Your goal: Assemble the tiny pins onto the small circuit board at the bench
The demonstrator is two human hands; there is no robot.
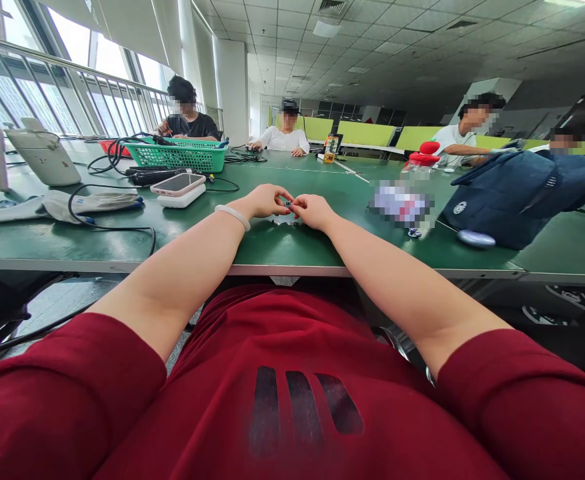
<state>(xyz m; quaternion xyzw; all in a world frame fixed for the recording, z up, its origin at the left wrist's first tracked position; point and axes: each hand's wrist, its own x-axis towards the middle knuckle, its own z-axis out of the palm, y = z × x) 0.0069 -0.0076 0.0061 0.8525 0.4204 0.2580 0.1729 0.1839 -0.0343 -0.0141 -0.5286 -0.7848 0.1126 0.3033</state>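
Bare green desk (pixel 322 250) around and ahead of both hands, open toward the far side. Left passage narrowed by a phone on a power bank (pixel 178 189), a black cable (pixel 107 227) and a green basket (pixel 185 155). Right side blocked by a dark blue bag (pixel 517 193) and a red-capped bottle (pixel 421 163).

The surface (pixel 282 240) is dark green with a pale grey front edge. A green mesh basket (pixel 182 155) sits toward the far left edge. The phone (pixel 177 184) has a pink case. The bag (pixel 517 193) near the right edge is navy. The wristband (pixel 233 215) is white. Sleeves (pixel 67 393) are dark red.
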